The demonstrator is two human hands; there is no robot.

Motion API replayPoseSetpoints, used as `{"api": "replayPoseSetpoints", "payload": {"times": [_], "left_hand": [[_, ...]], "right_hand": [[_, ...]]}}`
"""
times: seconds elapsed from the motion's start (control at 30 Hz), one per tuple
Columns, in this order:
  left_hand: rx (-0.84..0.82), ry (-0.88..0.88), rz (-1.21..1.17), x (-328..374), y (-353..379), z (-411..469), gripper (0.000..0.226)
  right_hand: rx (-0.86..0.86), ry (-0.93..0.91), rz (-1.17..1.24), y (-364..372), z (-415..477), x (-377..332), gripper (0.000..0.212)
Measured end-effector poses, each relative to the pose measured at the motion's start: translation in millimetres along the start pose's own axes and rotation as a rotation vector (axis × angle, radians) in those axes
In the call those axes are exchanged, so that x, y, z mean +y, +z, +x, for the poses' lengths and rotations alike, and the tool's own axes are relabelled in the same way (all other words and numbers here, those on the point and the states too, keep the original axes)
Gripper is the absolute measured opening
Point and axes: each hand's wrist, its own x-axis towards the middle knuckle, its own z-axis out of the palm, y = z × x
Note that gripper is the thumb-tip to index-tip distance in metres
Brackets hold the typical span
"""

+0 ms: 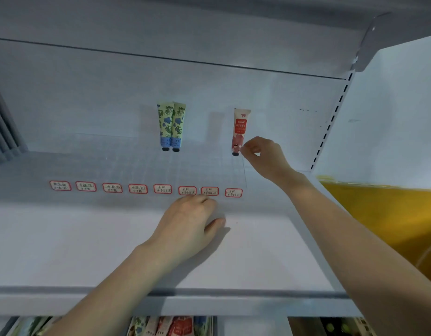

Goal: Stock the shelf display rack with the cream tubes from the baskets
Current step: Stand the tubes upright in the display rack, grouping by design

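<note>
Reaches forward with both bare arms. Lays the left hand (pixel 189 221) palm down, fingers loosely bent, thumb out sideways. Holds the right hand (pixel 262 156) higher and farther in, pinching the red cream tube (pixel 239 128) low down with thumb and forefinger.

1 view only, from a wide-angle camera worn on the person's head; it faces forward into a shelf bay, looking down onto a flat white metal shelf board (pixel 258 251) that fills most of the frame; the pale back panel (pixel 88 105) stands straight ahead; the grey underside of the upper shelf (pixel 185 25) spans the top; straight edges bow near the borders; both bare forearms enter from the bottom edge; the left hand (pixel 187 221) lies mid-frame; the right hand (pixel 262 154) reaches a red-and-white cream tube (pixel 239 132) at the back, so the whole depth sits within arm's reach; a yellow surface (pixel 379 214) shows past the shelf's right end.
</note>
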Motion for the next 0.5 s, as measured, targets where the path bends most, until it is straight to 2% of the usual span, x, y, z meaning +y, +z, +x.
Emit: {"api": "replayPoseSetpoints", "payload": {"times": [0.13,0.3,0.5], "left_hand": [[0.013,0.045,-0.031,8.5,-14.0,-18.0,0.043],[0.07,0.094,-0.01,6.4,-39.0,-56.4,0.042],[0.043,0.113,0.007,-6.5,-58.3,-128.5,0.041]], "right_hand": [[-0.024,-0.069,-0.015,-0.6,-23.1,-20.1,0.023],[-0.002,-0.066,-0.04,1.8,-59.2,-53.4,0.023],[-0.002,-0.102,-0.073,22.4,-128.1,-90.8,0.022]]}}
